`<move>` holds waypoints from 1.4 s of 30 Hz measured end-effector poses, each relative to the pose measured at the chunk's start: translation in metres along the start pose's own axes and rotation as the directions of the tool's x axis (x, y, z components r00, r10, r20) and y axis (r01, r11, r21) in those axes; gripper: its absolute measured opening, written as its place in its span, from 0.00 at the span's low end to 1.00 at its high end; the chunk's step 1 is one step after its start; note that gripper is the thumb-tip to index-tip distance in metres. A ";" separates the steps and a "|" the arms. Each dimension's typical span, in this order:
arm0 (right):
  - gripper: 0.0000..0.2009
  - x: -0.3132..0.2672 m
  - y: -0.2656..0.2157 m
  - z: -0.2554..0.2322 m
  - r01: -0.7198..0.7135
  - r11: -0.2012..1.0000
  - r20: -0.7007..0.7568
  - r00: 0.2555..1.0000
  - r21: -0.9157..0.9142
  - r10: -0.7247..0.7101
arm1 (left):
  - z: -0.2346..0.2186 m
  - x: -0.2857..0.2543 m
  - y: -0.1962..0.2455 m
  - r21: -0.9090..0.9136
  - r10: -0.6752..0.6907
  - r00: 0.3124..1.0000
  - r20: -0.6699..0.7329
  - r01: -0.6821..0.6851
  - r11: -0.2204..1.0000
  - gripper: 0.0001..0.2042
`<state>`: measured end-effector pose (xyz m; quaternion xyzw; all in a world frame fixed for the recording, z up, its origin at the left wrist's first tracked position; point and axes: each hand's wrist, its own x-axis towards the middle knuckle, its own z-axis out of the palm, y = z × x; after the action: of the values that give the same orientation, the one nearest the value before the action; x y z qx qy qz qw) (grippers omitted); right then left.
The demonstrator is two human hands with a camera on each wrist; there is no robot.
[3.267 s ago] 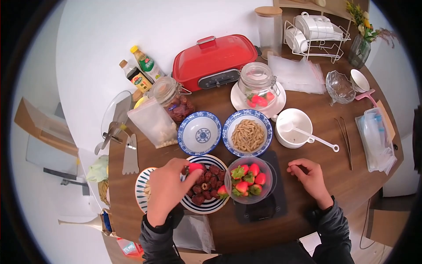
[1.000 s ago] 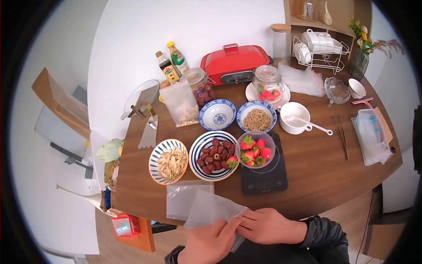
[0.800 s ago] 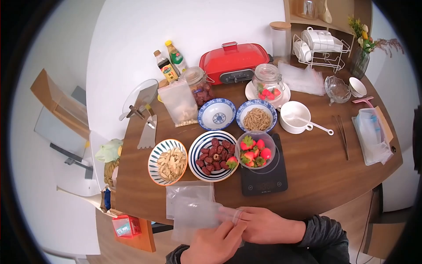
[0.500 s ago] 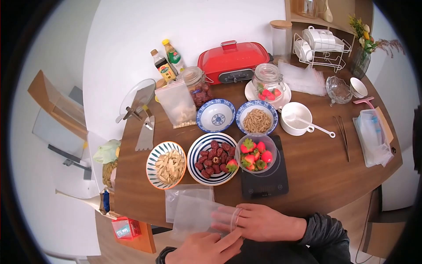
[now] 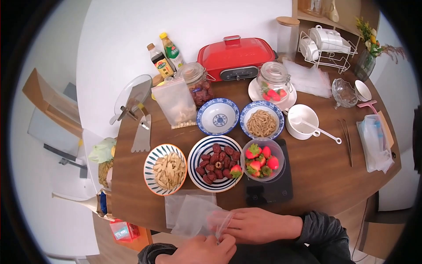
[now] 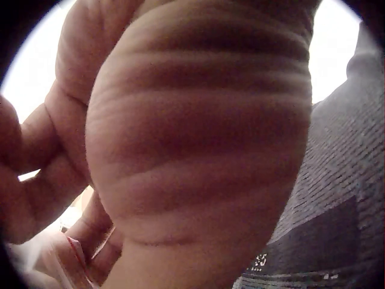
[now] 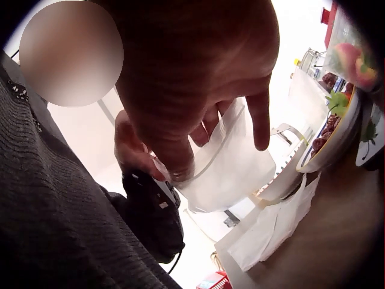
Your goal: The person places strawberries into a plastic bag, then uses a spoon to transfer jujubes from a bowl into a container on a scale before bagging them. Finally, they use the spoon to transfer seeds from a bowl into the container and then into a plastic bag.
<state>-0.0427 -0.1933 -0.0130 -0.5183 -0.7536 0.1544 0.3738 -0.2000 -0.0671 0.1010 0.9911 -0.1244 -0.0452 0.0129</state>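
Observation:
Low at the table's front edge, my left hand (image 5: 201, 251) pinches the mouth of a clear plastic bag (image 5: 190, 216). My right hand (image 5: 263, 225) has its fingers inside this bag, fairly straight and visible through the plastic. The right wrist view shows the bag (image 7: 225, 180) spread around some fingers of my right hand (image 7: 198, 72), with one finger outside. My left palm (image 6: 198, 132) fills most of the left wrist view. Another clear bag (image 5: 175, 206) lies flat on the table beneath the first.
Beyond the hands stand a bowl of pale slices (image 5: 147, 176), a striped plate (image 5: 194, 179) of dates with a strawberry, and a strawberry tub (image 5: 279, 169) on a black scale (image 5: 281, 193). Blue-rimmed bowls (image 5: 201, 119), jars and a red cooker (image 5: 235, 55) stand farther back.
My left hand has left the strawberry it held over the plate. Both hands came together at the bag, and my right fingers went into its mouth. The bag has shifted slightly since.

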 end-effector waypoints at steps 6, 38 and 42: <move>0.10 -0.002 0.003 -0.022 0.115 0.993 -0.348 0.930 -0.027 -0.117 | -0.016 -0.004 -0.025 0.019 0.130 0.988 0.085 -0.132 0.991 0.05; 0.19 -0.019 0.008 -0.068 -0.264 0.939 -0.291 0.937 -0.223 0.194 | -0.037 0.068 -0.084 -0.002 -0.156 0.956 -0.248 0.161 0.987 0.15; 0.17 -0.016 0.028 -0.107 -0.368 0.876 -0.407 0.885 -0.313 0.226 | -0.032 0.076 -0.081 -0.047 -0.160 0.959 -0.232 0.154 0.987 0.13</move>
<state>0.0566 -0.2126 0.0352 -0.7115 -0.5978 -0.0356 0.3677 -0.1036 -0.0066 0.1236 0.9959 -0.0423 0.0700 0.0378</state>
